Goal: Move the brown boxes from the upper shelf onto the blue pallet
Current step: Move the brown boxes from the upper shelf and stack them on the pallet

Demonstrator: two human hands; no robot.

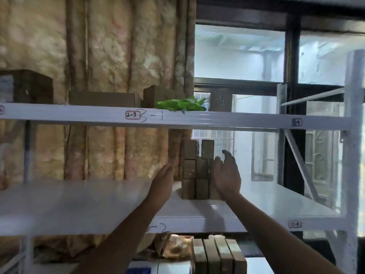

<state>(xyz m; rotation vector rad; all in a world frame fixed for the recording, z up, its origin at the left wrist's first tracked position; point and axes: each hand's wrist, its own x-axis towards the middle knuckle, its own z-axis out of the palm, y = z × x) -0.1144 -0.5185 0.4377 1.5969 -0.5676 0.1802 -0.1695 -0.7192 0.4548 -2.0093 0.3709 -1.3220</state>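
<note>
A stack of small brown boxes [195, 171] stands on the white shelf [79, 198] in front of me, several high. My left hand [163, 179] is stretched out flat just left of the stack, apart from it. My right hand [226, 173] is raised at the stack's right side, fingers straight with a slight curl, close to or touching the boxes. Neither hand holds anything. Below the shelf, a row of brown boxes [218, 256] stands on edge; a blue patch [138, 270] shows at the bottom edge.
A higher white shelf beam [177, 117] labelled 2-3 carries larger cardboard boxes [101, 98] and green leaves [180, 104]. A white rack upright [352, 155] stands at right. Behind are a patterned curtain [118, 56] and a window [246, 56].
</note>
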